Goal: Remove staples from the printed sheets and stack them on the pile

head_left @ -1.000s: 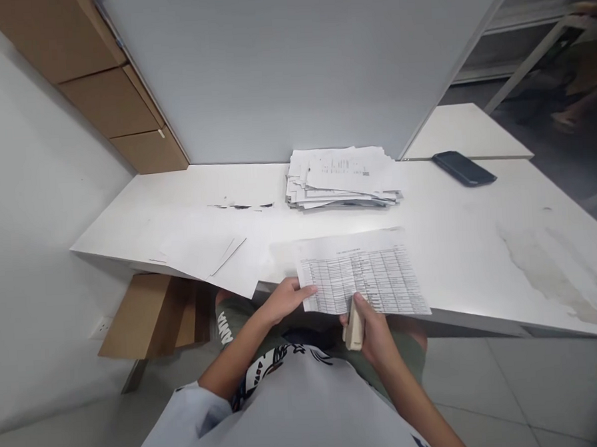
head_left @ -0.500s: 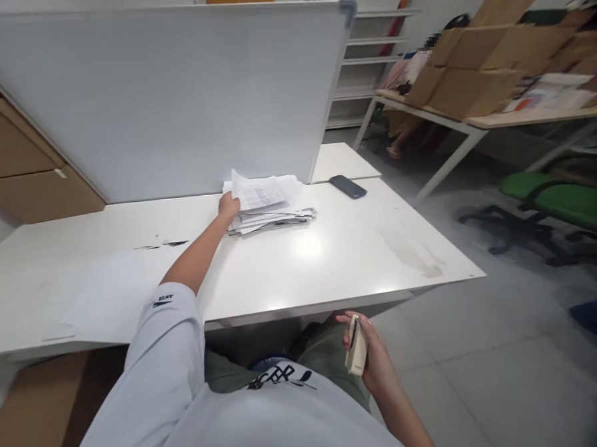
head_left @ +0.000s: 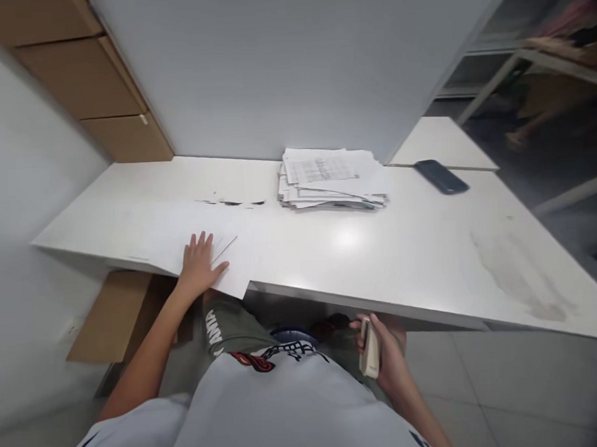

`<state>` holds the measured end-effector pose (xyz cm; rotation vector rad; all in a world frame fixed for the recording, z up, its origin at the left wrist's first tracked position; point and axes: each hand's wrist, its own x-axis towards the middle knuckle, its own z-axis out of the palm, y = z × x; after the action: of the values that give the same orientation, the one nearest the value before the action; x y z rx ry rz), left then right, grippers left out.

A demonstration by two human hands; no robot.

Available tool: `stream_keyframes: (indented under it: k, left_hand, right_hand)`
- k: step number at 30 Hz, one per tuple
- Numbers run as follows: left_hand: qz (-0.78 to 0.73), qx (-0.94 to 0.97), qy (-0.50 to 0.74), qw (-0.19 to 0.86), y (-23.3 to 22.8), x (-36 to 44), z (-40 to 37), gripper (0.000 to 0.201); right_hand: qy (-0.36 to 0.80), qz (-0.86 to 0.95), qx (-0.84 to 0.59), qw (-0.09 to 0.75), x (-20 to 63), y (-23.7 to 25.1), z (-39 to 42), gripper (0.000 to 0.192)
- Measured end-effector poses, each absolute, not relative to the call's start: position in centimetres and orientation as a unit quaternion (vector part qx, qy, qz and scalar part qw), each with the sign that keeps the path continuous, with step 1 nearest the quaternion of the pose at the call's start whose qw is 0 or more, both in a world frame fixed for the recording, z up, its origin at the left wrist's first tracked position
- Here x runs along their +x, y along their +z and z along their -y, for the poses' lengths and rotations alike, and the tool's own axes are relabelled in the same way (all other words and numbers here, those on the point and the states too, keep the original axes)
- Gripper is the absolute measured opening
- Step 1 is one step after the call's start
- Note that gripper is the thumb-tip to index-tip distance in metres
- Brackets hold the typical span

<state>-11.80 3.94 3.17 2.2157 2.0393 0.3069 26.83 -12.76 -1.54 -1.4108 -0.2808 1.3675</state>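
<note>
Pressing flat, fingers spread, on loose white sheets (head_left: pixel 199 245) at the desk (head_left: pixel 405 258) edge, lower left of centre: left hand (head_left: pixel 199 263). Gripping a beige stapler (head_left: pixel 370 348) below the desk edge, bottom centre: right hand (head_left: pixel 385 352). Sitting upper centre: paper stack (head_left: pixel 331 178).

The desk (head_left: pixel 405 258) runs across the view with a board (head_left: pixel 280 64) standing along its far edge. A stack of papers (head_left: pixel 331 178) lies at the back of the desk, just in front of the board, and a phone (head_left: pixel 441 176) lies to its right, near a smaller desk (head_left: pixel 439 143) behind. Loose sheets (head_left: pixel 179 236) lie at the near left edge, overhanging it, with the left hand (head_left: pixel 199 263) flat on them. A cardboard box (head_left: pixel 118 313) sits below that corner, and stacked boxes (head_left: pixel 95 81) stand behind at left. The right hand (head_left: pixel 385 352) is below the near edge, over the lap, holding a stapler (head_left: pixel 369 348)
</note>
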Motion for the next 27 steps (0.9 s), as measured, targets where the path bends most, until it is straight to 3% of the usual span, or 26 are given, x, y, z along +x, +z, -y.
stream_keyframes:
  k: [4, 8, 12, 18, 21, 27]
  left_hand:
    - [-0.683, 0.722, 0.056, 0.096, 1.2, -11.7, 1.1, 0.088]
    - [-0.676, 0.719, 0.141, 0.081, 1.1, -10.7, 2.7, 0.054]
    - [-0.674, 0.711, 0.193, 0.047, 1.2, -11.4, 2.7, 0.046]
    - [-0.677, 0.71, 0.195, 0.003, 0.2, -12.5, -0.3, 0.058]
    - [-0.671, 0.713, 0.203, 0.011, 0.1, -13.3, -2.3, 0.063]
    - [-0.678, 0.703, 0.212, 0.049, 2.2, -14.6, -3.7, 0.046]
  right_hand:
    - [0.669, 0.316, -0.553, 0.384, 23.3, -0.3, 9.2, 0.046]
    - [0.701, 0.424, -0.518, 0.246, 20.9, -1.1, 8.8, 0.044]
    - [0.688, 0.351, -0.571, 0.279, 19.8, -3.5, 10.5, 0.048]
    - [0.64, 0.203, -0.635, 0.381, 20.6, -6.0, 12.9, 0.057]
    - [0.582, 0.193, -0.672, 0.415, 22.1, -5.7, 13.6, 0.054]
    - [0.537, 0.215, -0.681, 0.448, 24.6, -3.2, 12.7, 0.055]
